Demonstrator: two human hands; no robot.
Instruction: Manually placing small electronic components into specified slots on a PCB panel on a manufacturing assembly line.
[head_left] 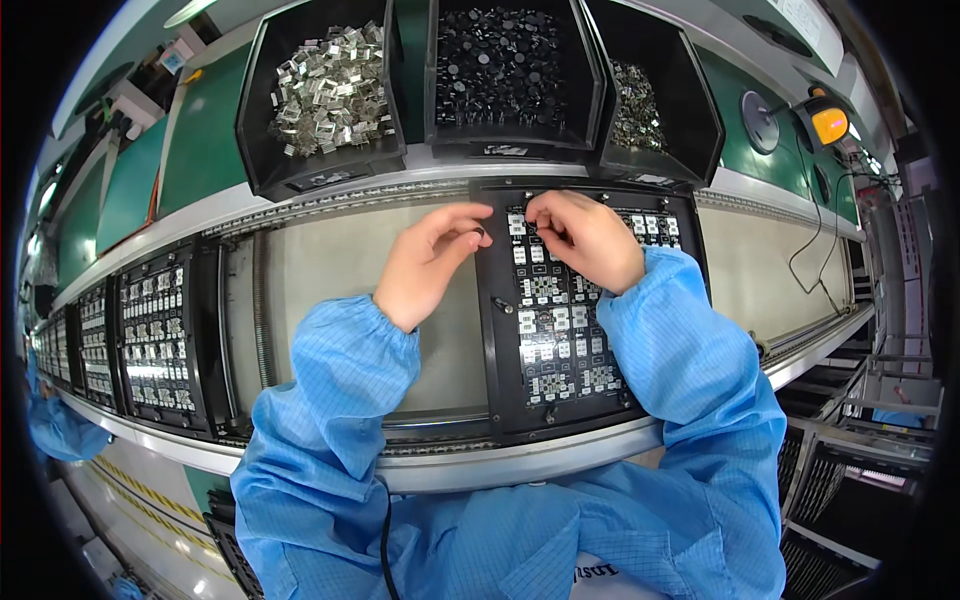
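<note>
My left hand is just left of the black tray's edge, thumb and fingers closed on a small black round component. My right hand reaches over the upper part of the circuit board panel, its thumb and forefinger pinched close to the surface. Whatever lies between those right fingertips is too small and hidden to make out. White square parts fill the panel in rows, and it sits in a black carrier tray on the conveyor.
Beyond the conveyor stand three black bins: one with silvery metal parts, one with black round components, one with small metallic pieces. More loaded carrier trays line the left. A yellow-and-grey device stands far right.
</note>
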